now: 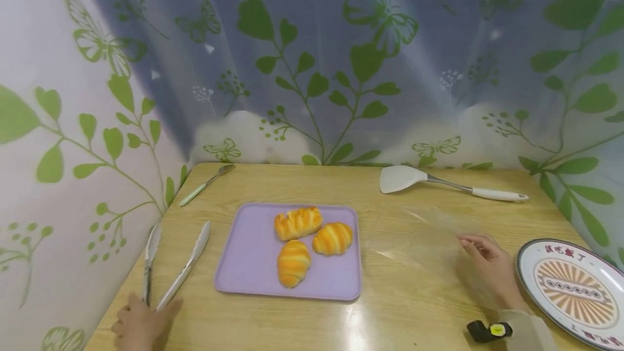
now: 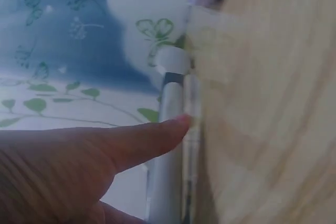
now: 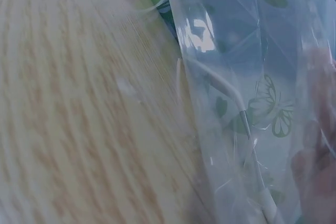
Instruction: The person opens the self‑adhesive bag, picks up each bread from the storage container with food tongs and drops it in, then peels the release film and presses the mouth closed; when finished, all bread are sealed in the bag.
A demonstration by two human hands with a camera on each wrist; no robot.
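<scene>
L fingers (image 1: pixel 128 313) — V-shaped mtl tongs (image 1: pixel 182 275)

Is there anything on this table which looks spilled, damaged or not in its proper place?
Nothing looks spilled or damaged. The only slight oddity is the three breads on the purple tray: they sit toward its right side, not centred. The clear plastic in the right hand is creased, which seems normal.

White spatula (image 1: pixel 418 176) far right on the table (image 1: pixel 409 307); green-handled utensil (image 1: pixel 197 190) far left; printed plate (image 1: pixel 575 292) near right; leafy curtain (image 1: pixel 312 42) behind
</scene>
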